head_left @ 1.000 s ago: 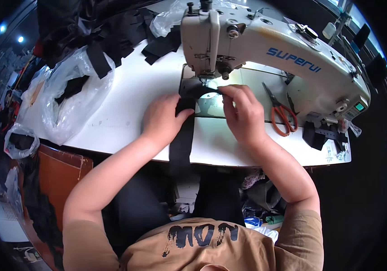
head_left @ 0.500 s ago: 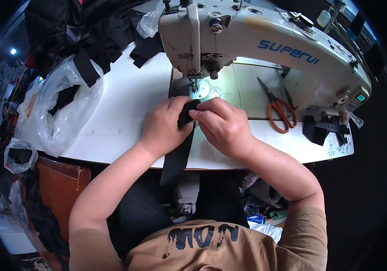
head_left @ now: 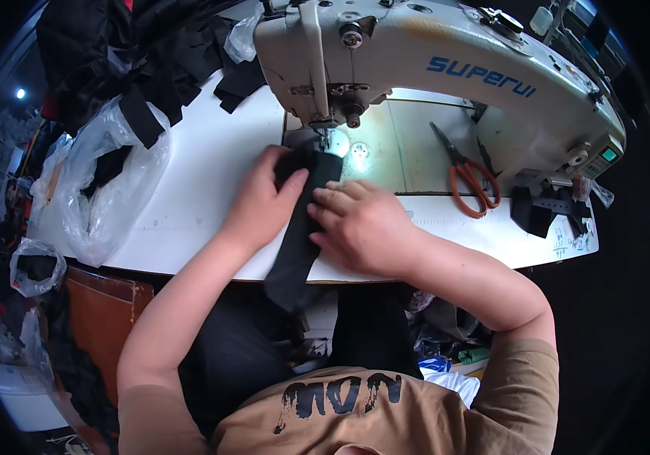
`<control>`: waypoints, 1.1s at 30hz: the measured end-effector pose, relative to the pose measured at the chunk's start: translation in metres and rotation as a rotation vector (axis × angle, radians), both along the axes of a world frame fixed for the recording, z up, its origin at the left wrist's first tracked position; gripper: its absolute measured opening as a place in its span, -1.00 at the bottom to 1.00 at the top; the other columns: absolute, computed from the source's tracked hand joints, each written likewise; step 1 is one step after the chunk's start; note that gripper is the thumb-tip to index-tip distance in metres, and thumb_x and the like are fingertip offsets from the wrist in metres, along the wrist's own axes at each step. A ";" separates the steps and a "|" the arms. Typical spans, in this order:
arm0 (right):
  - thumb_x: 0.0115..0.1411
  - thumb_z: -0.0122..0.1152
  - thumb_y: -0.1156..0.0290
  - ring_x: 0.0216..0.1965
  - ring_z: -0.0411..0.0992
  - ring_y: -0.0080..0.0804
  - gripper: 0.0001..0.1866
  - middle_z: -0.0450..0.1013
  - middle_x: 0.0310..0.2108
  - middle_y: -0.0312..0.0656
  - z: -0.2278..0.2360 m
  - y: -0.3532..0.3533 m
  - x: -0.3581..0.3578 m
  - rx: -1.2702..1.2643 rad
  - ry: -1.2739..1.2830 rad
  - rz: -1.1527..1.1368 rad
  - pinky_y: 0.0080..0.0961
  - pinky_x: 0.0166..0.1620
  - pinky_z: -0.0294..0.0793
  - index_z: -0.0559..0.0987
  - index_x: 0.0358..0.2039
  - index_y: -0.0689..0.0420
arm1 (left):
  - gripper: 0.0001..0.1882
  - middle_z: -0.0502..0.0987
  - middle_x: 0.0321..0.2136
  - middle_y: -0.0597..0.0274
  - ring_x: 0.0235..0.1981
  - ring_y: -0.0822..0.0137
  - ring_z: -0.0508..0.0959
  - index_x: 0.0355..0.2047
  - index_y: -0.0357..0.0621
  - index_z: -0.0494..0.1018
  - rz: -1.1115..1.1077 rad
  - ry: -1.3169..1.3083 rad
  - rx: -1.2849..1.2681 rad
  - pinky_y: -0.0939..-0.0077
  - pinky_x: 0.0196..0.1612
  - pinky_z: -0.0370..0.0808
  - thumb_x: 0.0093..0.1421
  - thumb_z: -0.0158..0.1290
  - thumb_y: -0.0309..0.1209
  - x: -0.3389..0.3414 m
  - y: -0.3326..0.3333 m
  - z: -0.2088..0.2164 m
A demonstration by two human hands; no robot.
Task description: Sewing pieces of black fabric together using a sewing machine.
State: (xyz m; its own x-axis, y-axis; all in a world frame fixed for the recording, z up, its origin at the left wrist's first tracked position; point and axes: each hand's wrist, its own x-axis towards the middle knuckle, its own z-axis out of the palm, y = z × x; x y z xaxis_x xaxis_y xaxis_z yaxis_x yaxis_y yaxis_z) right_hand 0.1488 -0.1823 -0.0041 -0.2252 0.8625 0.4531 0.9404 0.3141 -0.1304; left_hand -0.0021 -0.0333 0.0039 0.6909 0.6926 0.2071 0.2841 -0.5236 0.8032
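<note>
A long black fabric strip (head_left: 300,235) runs from under the presser foot (head_left: 325,142) of a white sewing machine (head_left: 408,57) toward me, its near end hanging over the table's front edge. My left hand (head_left: 260,199) is at the strip's left edge close to the needle, thumb on the cloth and fingers curled round it, their tips partly hidden. Across the strip's right side lies my right hand (head_left: 363,227), its fingers stretched out and resting flat on the cloth, slightly blurred.
Orange-handled scissors (head_left: 469,178) lie right of the needle area on the white table (head_left: 219,152). Small black pieces (head_left: 533,212) sit at the right end. A clear plastic bag (head_left: 86,212) and piled black fabric (head_left: 128,61) occupy the left side.
My right hand has moved down and left, going from a pinch at the strip to lying flat on it. My left hand has shifted left, and the strip now lies spread wider up to the needle.
</note>
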 end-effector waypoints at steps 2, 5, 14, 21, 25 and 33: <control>0.17 0.36 0.19 0.15 0.51 -0.03 -0.58 0.59 0.03 0.04 0.000 0.002 0.003 -0.002 -0.002 -0.031 -0.22 0.18 0.50 0.69 -0.06 0.23 | -0.60 0.64 -0.24 0.03 -0.29 0.33 0.62 0.06 -0.33 0.43 -0.024 -0.077 -0.207 0.41 -0.18 0.55 0.28 0.18 -0.39 -0.001 0.006 0.009; 0.19 0.34 0.21 0.20 0.48 -0.03 -0.57 0.58 0.03 0.05 0.000 0.005 0.004 -0.031 -0.013 -0.088 -0.16 0.28 0.42 0.66 -0.03 0.22 | -0.55 0.63 -0.23 0.17 -0.25 0.39 0.61 0.04 -0.36 0.45 -0.066 0.289 -0.517 0.46 -0.15 0.55 0.14 0.19 -0.46 0.002 -0.004 0.063; 0.13 0.30 0.35 0.25 0.44 -0.05 -0.57 0.56 0.05 0.03 0.001 0.005 0.016 -0.102 0.140 0.019 -0.08 0.38 0.30 0.60 0.02 0.18 | 0.01 0.61 -0.21 0.09 -0.20 0.27 0.63 0.32 -0.37 0.18 -0.151 0.569 -0.222 0.36 -0.07 0.57 -0.04 0.47 -0.25 -0.003 -0.003 0.066; 0.07 0.32 0.38 0.10 0.51 -0.09 -0.57 0.58 -0.02 -0.04 0.009 0.006 0.011 -0.122 0.165 0.085 -0.16 0.31 0.37 0.64 -0.01 0.20 | -0.34 0.43 0.11 0.00 0.18 0.02 0.44 0.17 -0.10 0.53 -0.142 0.372 0.565 0.18 0.23 0.42 0.02 0.41 -0.31 -0.027 -0.005 0.032; 0.07 0.33 0.36 0.11 0.51 -0.08 -0.55 0.57 -0.01 -0.04 0.003 0.006 0.011 -0.088 0.158 0.066 -0.16 0.30 0.38 0.63 0.00 0.22 | -0.42 0.45 0.19 -0.01 0.24 0.02 0.43 0.13 -0.11 0.55 -0.305 0.257 0.737 0.16 0.27 0.39 0.07 0.37 -0.37 -0.020 0.011 0.022; 0.10 0.33 0.33 0.22 0.47 -0.06 -0.54 0.56 0.05 0.02 -0.002 0.001 0.013 -0.018 0.140 0.038 -0.14 0.31 0.37 0.63 0.02 0.23 | -0.76 0.69 -0.19 0.14 -0.12 0.28 0.69 0.03 -0.29 0.52 -0.181 -0.126 -0.252 0.37 0.04 0.59 0.39 0.09 -0.49 -0.028 0.020 0.033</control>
